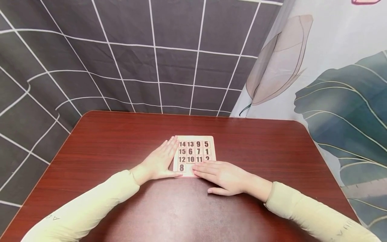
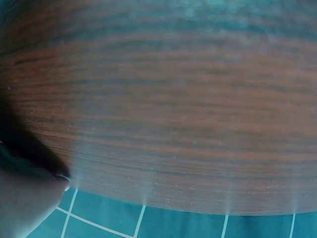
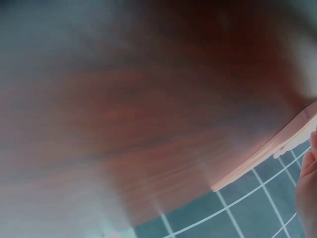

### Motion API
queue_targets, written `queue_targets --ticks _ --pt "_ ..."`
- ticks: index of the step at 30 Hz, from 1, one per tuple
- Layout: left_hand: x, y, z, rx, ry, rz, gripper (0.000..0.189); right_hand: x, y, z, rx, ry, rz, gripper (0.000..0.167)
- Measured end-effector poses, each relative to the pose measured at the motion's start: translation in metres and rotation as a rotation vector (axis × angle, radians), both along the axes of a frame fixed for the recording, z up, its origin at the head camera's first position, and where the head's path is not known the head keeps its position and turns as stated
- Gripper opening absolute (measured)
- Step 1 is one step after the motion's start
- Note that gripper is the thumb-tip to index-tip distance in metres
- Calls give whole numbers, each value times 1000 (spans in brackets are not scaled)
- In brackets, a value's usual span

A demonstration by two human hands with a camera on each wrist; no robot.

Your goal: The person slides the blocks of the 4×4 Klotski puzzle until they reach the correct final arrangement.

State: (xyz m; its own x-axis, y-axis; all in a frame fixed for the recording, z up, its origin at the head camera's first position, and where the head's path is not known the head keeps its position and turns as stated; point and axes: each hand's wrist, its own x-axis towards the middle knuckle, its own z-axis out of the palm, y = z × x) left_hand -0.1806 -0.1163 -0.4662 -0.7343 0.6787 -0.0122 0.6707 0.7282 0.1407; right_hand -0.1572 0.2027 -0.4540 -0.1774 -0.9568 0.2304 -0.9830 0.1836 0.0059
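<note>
A pale sliding number puzzle (image 1: 195, 138) lies flat on the table, its black-numbered tiles set in rows. The top row reads 14, 13, 9, 5. Along its left edge rests my left hand (image 1: 160, 162), fingers straight and thumb stretched across the lower left corner. The straight fingers of my right hand (image 1: 226, 176) lie over the lower right tiles, partly covering the 2. Between the 8 tile (image 1: 181, 167) and those fingertips a bare gap shows. In the right wrist view the puzzle's side edge (image 3: 247, 167) appears beside blurred fingers.
The reddish-brown wooden table (image 1: 121, 134) has rounded far corners. Behind it hangs a dark curtain (image 1: 175, 64) with a white grid. A pale curtain (image 1: 332, 134) with large leaf prints hangs at the right, close along the table's side.
</note>
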Motion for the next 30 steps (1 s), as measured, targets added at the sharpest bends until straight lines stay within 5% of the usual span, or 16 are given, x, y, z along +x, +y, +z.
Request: queue_targets --ticks 13,30 --pt "1 2 -2 18 13 -11 119 -8 -32 -1 81 -18 -30 70" --pt "0 0 0 22 5 -4 117 -7 -5 1 46 -8 -43 68"
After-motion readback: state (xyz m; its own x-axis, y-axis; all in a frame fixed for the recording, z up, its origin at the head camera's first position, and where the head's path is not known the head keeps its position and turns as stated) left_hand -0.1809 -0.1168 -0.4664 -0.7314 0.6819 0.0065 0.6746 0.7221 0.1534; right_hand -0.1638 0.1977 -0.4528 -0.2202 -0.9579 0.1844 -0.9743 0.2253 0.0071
